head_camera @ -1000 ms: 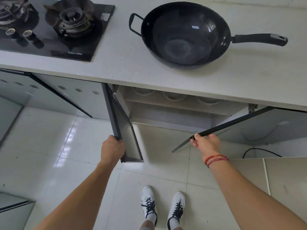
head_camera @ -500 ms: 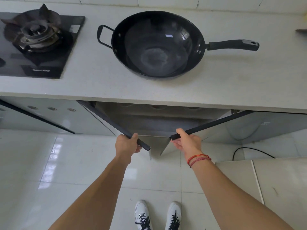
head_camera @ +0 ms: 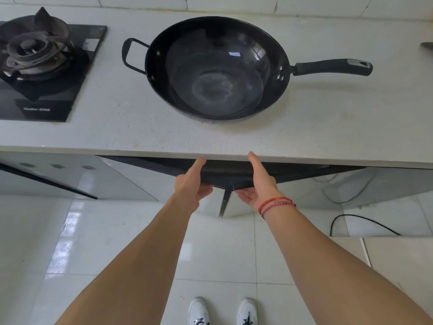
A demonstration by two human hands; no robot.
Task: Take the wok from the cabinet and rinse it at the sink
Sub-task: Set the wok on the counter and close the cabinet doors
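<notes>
Countertop (head_camera: pixel 105 134) bears wok (head_camera: pixel 215 66); below, left hand (head_camera: pixel 192 184), right hand (head_camera: pixel 256 184) press cabinet doors (head_camera: pixel 220 176), fingers straight.

Cabinet (head_camera: pixel 131 179) interior unseen; hob (head_camera: pixel 46 73) partly off-frame

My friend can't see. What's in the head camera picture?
The person's left hand and right hand press on two nearly shut cabinet doors under a pale counter. A black wok sits on the counter, long handle pointing right, with a gas stove at the left.
</notes>
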